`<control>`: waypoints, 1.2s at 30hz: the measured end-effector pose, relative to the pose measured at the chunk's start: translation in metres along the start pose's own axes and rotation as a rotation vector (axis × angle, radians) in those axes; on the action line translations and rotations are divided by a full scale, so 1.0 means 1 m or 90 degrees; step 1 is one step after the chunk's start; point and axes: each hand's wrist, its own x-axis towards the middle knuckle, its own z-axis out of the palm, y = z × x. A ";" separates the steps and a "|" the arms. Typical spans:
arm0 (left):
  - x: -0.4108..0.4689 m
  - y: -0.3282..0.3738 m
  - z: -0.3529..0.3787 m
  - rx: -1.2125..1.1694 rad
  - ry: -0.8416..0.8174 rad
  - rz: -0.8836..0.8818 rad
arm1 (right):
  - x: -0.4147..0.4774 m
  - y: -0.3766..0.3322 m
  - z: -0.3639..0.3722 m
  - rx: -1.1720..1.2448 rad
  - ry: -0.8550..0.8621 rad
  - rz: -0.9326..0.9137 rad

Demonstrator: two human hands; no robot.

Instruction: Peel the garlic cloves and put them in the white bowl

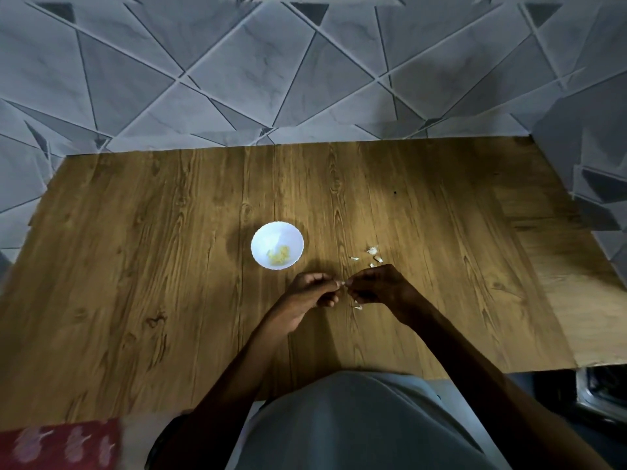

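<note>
Fingertips (pixel 335 284) of both hands pinch one clove (pixel 342 283) between them, near the bowl (pixel 259 234). I'd steady it with my left hand (pixel 310 295) and tear skin away with my right hand (pixel 376 286) in short pulls.

I see brown wood-grain tabletop (pixel 169 266), grain running away from me. Small dark speck (pixel 395 192) on it, far right of centre. Paler panel (pixel 559 300) along tabletop's right side, seam showing between the two. Behind tabletop, wall (pixel 237 79) in grey marbled triangles split by pale raised lines; same pattern wraps round right-hand corner. Bottom left of my view: red cloth (pixel 61 446) with pale motifs, blurred. Bottom right, past tabletop edge: dark shiny object (pixel 604 391), can't tell what.
</note>
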 end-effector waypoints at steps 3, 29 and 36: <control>0.003 0.003 -0.001 0.055 0.018 -0.005 | 0.002 -0.001 0.003 -0.062 0.038 -0.019; 0.010 0.012 0.000 0.096 0.025 -0.055 | 0.008 -0.005 -0.002 -0.093 -0.005 -0.078; 0.013 0.004 0.004 0.347 0.043 -0.078 | 0.006 0.000 -0.006 -0.065 0.005 -0.068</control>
